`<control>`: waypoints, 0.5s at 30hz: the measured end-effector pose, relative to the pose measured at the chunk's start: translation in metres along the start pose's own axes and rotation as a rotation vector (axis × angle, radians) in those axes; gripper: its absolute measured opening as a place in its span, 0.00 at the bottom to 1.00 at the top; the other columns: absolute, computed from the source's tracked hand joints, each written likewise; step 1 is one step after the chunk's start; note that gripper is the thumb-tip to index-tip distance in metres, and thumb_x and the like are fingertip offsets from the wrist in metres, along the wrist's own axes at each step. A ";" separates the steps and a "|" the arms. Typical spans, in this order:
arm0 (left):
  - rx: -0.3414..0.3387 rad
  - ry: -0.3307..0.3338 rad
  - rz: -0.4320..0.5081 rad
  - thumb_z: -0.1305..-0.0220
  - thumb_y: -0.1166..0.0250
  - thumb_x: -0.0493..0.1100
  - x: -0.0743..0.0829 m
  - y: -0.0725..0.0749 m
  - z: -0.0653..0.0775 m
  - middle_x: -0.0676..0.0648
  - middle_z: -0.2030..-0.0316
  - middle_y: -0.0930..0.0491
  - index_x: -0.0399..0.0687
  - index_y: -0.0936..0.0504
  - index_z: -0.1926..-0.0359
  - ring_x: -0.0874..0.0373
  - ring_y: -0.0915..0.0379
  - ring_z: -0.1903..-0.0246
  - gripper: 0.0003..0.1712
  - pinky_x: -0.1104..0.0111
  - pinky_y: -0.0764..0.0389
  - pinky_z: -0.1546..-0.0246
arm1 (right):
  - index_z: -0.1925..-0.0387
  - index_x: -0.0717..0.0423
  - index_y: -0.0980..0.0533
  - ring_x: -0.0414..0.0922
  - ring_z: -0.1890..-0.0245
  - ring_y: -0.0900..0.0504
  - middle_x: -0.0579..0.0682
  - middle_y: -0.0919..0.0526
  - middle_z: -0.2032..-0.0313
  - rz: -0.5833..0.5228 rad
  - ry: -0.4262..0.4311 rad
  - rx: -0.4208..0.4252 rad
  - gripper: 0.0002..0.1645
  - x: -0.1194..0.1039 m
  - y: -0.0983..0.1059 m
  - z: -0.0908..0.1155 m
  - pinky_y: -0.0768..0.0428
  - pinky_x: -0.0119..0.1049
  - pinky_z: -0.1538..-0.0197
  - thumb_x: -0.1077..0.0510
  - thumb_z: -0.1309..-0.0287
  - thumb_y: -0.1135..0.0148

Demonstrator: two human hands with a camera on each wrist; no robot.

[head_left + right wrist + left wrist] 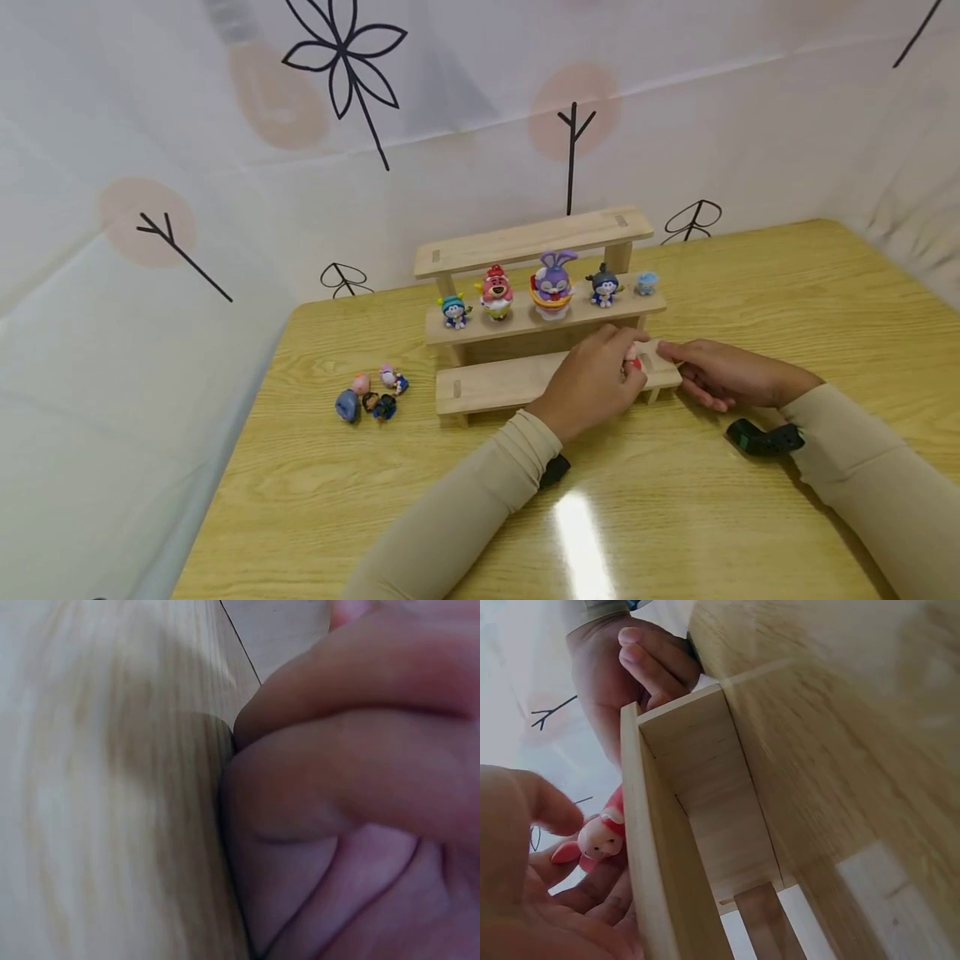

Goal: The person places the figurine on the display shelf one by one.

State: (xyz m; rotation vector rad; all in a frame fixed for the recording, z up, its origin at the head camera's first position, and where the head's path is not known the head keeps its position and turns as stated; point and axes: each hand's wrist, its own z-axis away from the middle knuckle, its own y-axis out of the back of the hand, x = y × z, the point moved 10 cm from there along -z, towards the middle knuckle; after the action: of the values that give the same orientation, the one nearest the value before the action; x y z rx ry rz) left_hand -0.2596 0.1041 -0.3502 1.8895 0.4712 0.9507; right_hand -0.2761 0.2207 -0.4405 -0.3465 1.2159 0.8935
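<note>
My left hand (592,379) holds a small pink-and-red figurine (600,838) at the right end of the lowest tier of a three-tier wooden display shelf (495,382). In the left wrist view the figurine's pale face and pink ears show between thumb and fingers, beside the board's edge. My right hand (727,372) grips that tier's right end, thumb on top. Its curled fingers (300,780) rest low against the tabletop in the right wrist view. Most of the figurine is hidden behind my left hand in the head view.
On the middle tier stand several figurines, among them a purple rabbit (553,286), a red-and-pink bear (497,293) and a small blue-hatted one (647,283). More figurines, including a dark-haired one (379,406), lie on the wooden table (300,500) left of the shelf. A patterned cloth (465,183) hangs behind.
</note>
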 end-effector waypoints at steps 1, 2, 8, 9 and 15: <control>-0.008 -0.005 -0.006 0.32 0.41 0.42 0.001 0.000 0.000 0.56 0.59 0.27 0.52 0.23 0.39 0.68 0.34 0.70 0.21 0.82 0.34 0.72 | 0.57 0.71 0.26 0.34 0.90 0.34 0.41 0.29 0.86 0.002 -0.002 0.004 0.44 0.000 0.001 0.001 0.29 0.32 0.85 0.38 0.20 0.77; -0.014 -0.009 -0.012 0.31 0.41 0.41 0.002 0.000 0.000 0.56 0.59 0.27 0.52 0.23 0.38 0.68 0.34 0.70 0.21 0.82 0.34 0.72 | 0.57 0.72 0.26 0.34 0.90 0.34 0.41 0.29 0.87 0.003 -0.006 0.009 0.44 0.000 0.001 0.001 0.29 0.32 0.85 0.38 0.20 0.77; -0.006 -0.046 -0.045 0.30 0.42 0.39 0.006 0.001 0.000 0.53 0.55 0.23 0.52 0.24 0.37 0.67 0.34 0.68 0.21 0.83 0.33 0.70 | 0.61 0.70 0.26 0.34 0.90 0.33 0.42 0.28 0.86 -0.015 -0.018 0.016 0.44 0.001 0.002 0.000 0.29 0.32 0.85 0.37 0.20 0.76; -0.004 -0.052 -0.047 0.30 0.42 0.39 0.006 0.001 0.000 0.53 0.54 0.23 0.51 0.24 0.37 0.67 0.33 0.67 0.21 0.83 0.33 0.69 | 0.62 0.69 0.26 0.34 0.90 0.33 0.42 0.28 0.86 -0.018 -0.019 0.016 0.43 0.002 0.001 0.000 0.29 0.31 0.85 0.37 0.20 0.76; 0.008 -0.055 -0.054 0.27 0.42 0.42 0.007 0.000 -0.002 0.54 0.56 0.23 0.52 0.28 0.33 0.68 0.33 0.66 0.23 0.82 0.31 0.67 | 0.71 0.61 0.26 0.35 0.90 0.34 0.42 0.28 0.86 -0.030 -0.059 0.031 0.42 0.005 0.002 -0.001 0.29 0.31 0.84 0.35 0.21 0.75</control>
State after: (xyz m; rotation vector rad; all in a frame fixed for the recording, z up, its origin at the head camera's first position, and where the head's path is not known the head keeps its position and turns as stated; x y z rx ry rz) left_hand -0.2568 0.1097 -0.3465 1.8960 0.4917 0.8603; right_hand -0.2778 0.2234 -0.4452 -0.3104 1.1669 0.8526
